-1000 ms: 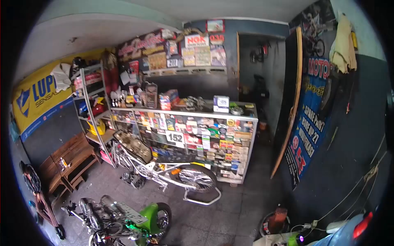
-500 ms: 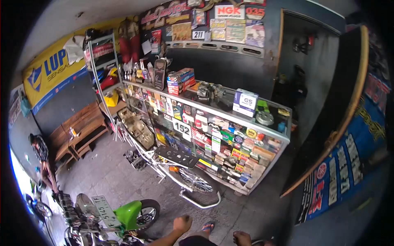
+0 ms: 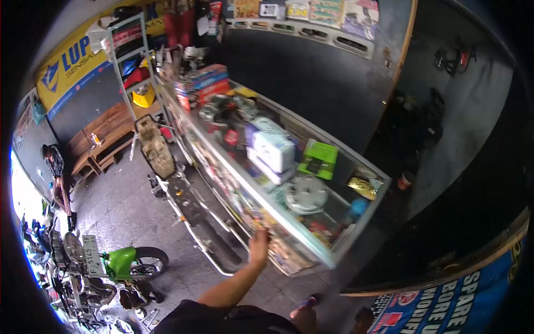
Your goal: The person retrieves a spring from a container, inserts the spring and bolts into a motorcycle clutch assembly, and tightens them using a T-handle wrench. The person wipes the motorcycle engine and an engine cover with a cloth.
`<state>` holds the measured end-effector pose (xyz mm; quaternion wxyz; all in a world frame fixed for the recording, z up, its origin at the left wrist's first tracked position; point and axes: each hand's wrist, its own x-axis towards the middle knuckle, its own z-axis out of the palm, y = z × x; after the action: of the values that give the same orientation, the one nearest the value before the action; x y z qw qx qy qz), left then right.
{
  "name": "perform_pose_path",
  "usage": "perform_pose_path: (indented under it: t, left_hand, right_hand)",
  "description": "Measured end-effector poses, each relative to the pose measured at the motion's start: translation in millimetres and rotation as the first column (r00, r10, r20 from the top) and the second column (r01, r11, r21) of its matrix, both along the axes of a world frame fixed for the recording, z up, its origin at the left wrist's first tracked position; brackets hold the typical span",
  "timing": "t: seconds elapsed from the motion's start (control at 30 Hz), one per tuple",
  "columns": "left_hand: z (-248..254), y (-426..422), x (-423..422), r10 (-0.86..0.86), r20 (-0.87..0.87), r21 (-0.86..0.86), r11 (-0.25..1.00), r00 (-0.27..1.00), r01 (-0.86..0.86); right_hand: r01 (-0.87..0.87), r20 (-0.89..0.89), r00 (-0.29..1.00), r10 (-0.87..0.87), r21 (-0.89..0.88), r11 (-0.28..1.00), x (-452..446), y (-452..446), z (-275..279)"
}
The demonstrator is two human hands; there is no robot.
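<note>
My left hand [image 3: 258, 249] is stretched forward near the front of the glass display counter [image 3: 289, 220]. It is blurred, so I cannot tell how its fingers are held or whether it touches the glass. At the bottom edge, a dim shape that looks like my right hand [image 3: 364, 319] is partly cut off, its fingers indistinct. On the counter, beyond my left hand, stand a round grey metal part [image 3: 306, 195], a white and purple box [image 3: 271, 149], a bright green pack [image 3: 318, 159] and greasy metal engine parts [image 3: 222, 108].
A stripped motorcycle frame [image 3: 183, 209] stands along the counter. At lower left is a motorcycle with a green fender [image 3: 121, 263]. A person [image 3: 54, 167] is by a wooden bench [image 3: 108, 132]. A doorway [image 3: 423, 106] opens behind the counter; a blue banner [image 3: 461, 303] is at right.
I have come closer to the counter, and the view has swung right, toward its near end. My left hand has risen from low over the floor to the counter's front.
</note>
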<state>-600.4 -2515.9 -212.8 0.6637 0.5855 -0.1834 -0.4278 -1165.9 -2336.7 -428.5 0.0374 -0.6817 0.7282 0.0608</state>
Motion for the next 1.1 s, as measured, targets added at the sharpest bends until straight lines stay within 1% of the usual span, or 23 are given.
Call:
perform_pose_path:
  t: [0.03,0.07,0.1,0.13,0.17,0.2,0.23,0.27,0.3,0.33,0.37,0.4,0.43,0.5,0.6,0.7,0.77,0.87,0.93,1.0,1.03,1.1]
  left_hand:
    - [0,-7,-8,0.047,-0.020,0.005,0.999,0.999,-0.047]
    - [0,-11,-23,0.136,-0.116,-0.009,0.990,0.984,-0.138]
    - [3,-17,-35,0.226,-0.210,-0.019,0.972,0.951,-0.235]
    - [13,-23,-47,0.251,-0.201,-0.051,0.963,0.947,-0.266]
    - [22,-23,-57,0.282,-0.196,-0.075,0.951,0.939,-0.301]
    - [5,-26,-56,0.307,-0.181,-0.136,0.933,0.934,-0.333]
    - [18,-31,-62,0.313,-0.383,-0.127,0.914,0.869,-0.385]
    - [25,-37,-66,0.315,-0.462,-0.122,0.904,0.829,-0.411]
    - [27,-39,-68,0.327,-0.468,-0.120,0.897,0.821,-0.426]
    - [30,-45,-70,0.356,-0.441,-0.115,0.888,0.824,-0.445]
    - [32,-50,-72,0.384,-0.415,-0.113,0.878,0.825,-0.465]
    - [33,-55,-75,0.412,-0.385,-0.108,0.869,0.826,-0.484]
    - [33,-61,-78,0.439,-0.356,-0.102,0.859,0.825,-0.502]
    - [32,-72,-82,0.495,-0.304,-0.091,0.835,0.814,-0.542]
    - [35,-72,-83,0.585,-0.223,-0.061,0.790,0.780,-0.610]
    - [49,-66,-83,0.676,-0.107,0.001,0.733,0.729,-0.680]
    - [57,-56,-86,0.723,-0.025,0.030,0.691,0.691,-0.722]
    - [72,-29,-95,0.778,0.137,0.100,0.605,0.614,-0.790]
    - [85,-10,-109,0.803,0.252,0.160,0.515,0.540,-0.842]
    - [96,2,-135,0.814,0.370,0.218,0.392,0.447,-0.894]
    - [104,7,-155,0.814,0.427,0.244,0.315,0.394,-0.917]
    - [118,9,-206,0.797,0.549,0.270,0.116,0.252,-0.956]
  right_hand:
    - [0.043,-0.068,0.997,-0.044,-0.024,0.999,0,-33,28]
    - [0.087,-0.128,0.988,-0.091,-0.037,0.996,14,-65,63]
    - [0.027,-0.072,0.997,-0.030,-0.039,0.999,-7,-94,54]
    - [-0.037,-0.018,0.999,0.036,-0.049,0.998,-26,-127,48]
    - [0.285,0.374,0.900,-0.226,-0.111,0.952,-10,-154,79]
    - [0.579,0.696,0.600,-0.394,-0.038,0.814,9,-175,118]
    - [0.569,0.674,0.614,-0.411,-0.018,0.822,-16,-186,102]
    - [0.388,0.484,0.794,-0.367,0.060,0.920,-45,-204,74]
    - [0.188,0.303,0.927,-0.223,0.139,0.972,-76,-221,43]
    - [0.261,0.350,0.873,-0.339,0.250,0.932,-77,-232,51]
    - [0.408,0.440,0.716,-0.542,0.366,0.836,-78,-240,62]
    - [0.454,0.448,0.641,-0.623,0.433,0.779,-87,-247,62]
    - [0.467,0.430,0.619,-0.657,0.471,0.748,-97,-258,62]
    - [0.455,0.375,0.639,-0.672,0.521,0.723,-120,-281,53]
    - [0.407,0.285,0.725,-0.628,0.557,0.723,-147,-328,43]
    - [0.331,0.221,0.819,-0.529,0.570,0.752,-158,-397,42]
    - [0.284,0.219,0.856,-0.469,0.558,0.780,-154,-457,41]
    - [0.166,0.236,0.915,-0.327,0.518,0.839,-137,-561,30]
    - [0.051,0.272,0.940,-0.204,0.479,0.876,-107,-643,21]
    - [-0.067,0.316,0.945,-0.085,0.441,0.895,-66,-722,11]
    - [-0.123,0.333,0.943,-0.026,0.418,0.900,-42,-759,7]
    - [-0.235,0.376,0.922,0.090,0.361,0.902,11,-829,-8]
